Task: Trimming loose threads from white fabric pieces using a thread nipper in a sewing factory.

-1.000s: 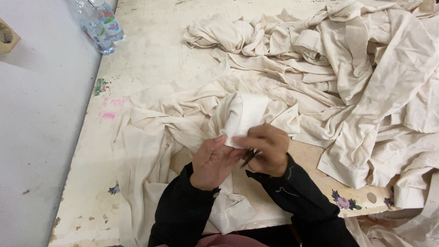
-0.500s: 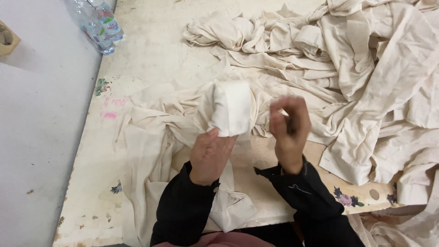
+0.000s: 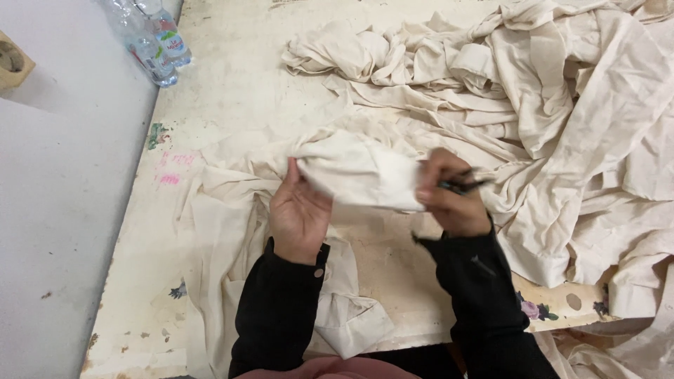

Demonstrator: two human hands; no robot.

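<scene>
Hands, left [image 3: 298, 214] and right [image 3: 453, 196], grip clamped on cream cloth [image 3: 358, 175]; dark tool [image 3: 463, 185] half-hidden.

Head camera looks steeply down, close over the table [image 3: 232, 84].

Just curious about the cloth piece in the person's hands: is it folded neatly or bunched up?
Bunched up. The cream cloth piece is gathered and creased between the left hand and right hand, with no flat, squared edges.

Cloth heap [image 3: 533, 91] right; bare tabletop [image 3: 232, 84] left.
</scene>
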